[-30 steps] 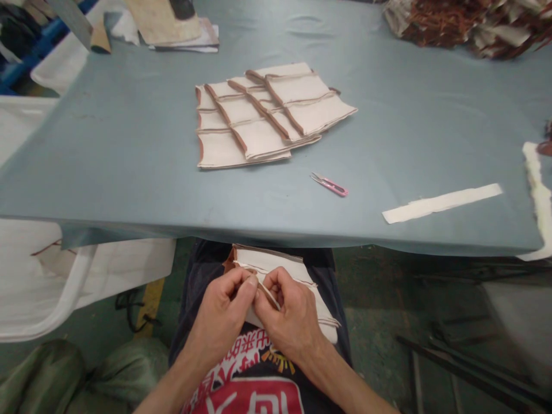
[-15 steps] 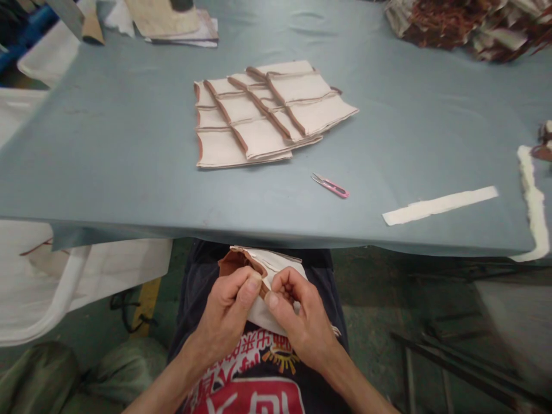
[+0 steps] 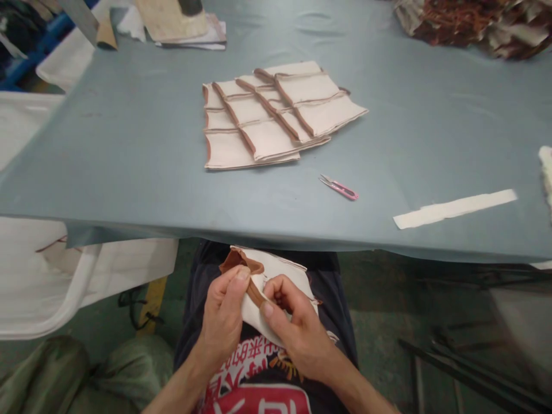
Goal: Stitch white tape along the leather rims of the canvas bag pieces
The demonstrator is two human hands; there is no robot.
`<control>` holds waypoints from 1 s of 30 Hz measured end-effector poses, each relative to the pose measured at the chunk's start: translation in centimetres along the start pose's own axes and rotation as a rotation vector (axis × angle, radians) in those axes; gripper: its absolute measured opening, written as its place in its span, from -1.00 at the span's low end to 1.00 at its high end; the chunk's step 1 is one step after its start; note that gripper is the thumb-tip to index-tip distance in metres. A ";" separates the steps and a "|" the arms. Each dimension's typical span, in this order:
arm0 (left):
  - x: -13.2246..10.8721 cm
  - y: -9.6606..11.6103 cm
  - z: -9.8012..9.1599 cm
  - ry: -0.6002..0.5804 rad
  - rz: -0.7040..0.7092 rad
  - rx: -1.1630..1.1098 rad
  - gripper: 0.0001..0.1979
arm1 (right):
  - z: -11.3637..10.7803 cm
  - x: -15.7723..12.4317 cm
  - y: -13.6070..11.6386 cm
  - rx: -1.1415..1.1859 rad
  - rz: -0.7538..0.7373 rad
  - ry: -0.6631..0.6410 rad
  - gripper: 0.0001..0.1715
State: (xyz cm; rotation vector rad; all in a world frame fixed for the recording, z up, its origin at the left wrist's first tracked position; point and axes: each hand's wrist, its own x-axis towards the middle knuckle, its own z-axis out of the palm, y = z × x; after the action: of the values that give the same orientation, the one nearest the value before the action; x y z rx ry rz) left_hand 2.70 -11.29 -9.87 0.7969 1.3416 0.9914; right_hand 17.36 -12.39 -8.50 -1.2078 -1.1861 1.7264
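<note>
Both my hands work in my lap below the table edge. My left hand (image 3: 222, 319) and my right hand (image 3: 297, 330) pinch a cream fabric piece with brown trim (image 3: 276, 276), its brown edge folded up between my thumbs. On the grey-blue table (image 3: 129, 149) lies a fanned stack of similar cream pieces (image 3: 276, 118). Small pink thread snips (image 3: 340, 187) lie to its right, nearer me.
A long cream strip (image 3: 455, 208) lies near the table's front right edge. A brown and white heap of material (image 3: 474, 23) fills the far right corner. Papers and card pieces (image 3: 181, 26) sit at the far left. White sheeting (image 3: 38, 276) hangs left of my legs.
My hands have turned the piece in my lap, folding its brown edge up and back. The view has shifted slightly; things on the table have not moved.
</note>
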 end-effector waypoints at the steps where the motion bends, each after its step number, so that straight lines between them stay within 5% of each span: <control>1: 0.0 0.4 -0.2 -0.042 0.011 0.014 -0.60 | -0.4 -0.2 -0.1 0.034 0.005 -0.033 -0.63; 5: 0.0 3.3 -1.3 -0.229 0.145 0.206 -0.56 | -2.6 -0.6 -1.5 0.012 -0.034 -0.052 -0.65; 9: 0.0 5.6 -2.0 -0.300 0.395 0.454 -0.63 | -4.1 0.4 -3.5 -0.127 -0.331 0.067 -0.77; 12: 0.0 6.4 -2.0 -0.345 0.471 0.503 -0.68 | -4.3 2.0 -5.0 -0.187 -0.409 -0.098 -0.72; 20: -0.7 7.0 -2.5 -0.439 0.449 0.519 -0.75 | -4.7 4.7 -7.0 -0.376 -0.421 -0.372 -0.84; 30: -0.4 7.1 -2.0 -0.476 0.424 0.558 -0.68 | -5.3 4.8 -8.3 -0.686 -0.496 -0.409 -0.73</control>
State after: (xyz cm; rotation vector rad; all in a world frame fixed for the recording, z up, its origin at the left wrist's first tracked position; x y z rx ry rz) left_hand -0.13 -9.03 -3.47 1.6792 1.0485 0.6712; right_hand 21.25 -3.83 -2.86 -0.8039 -2.2316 1.2408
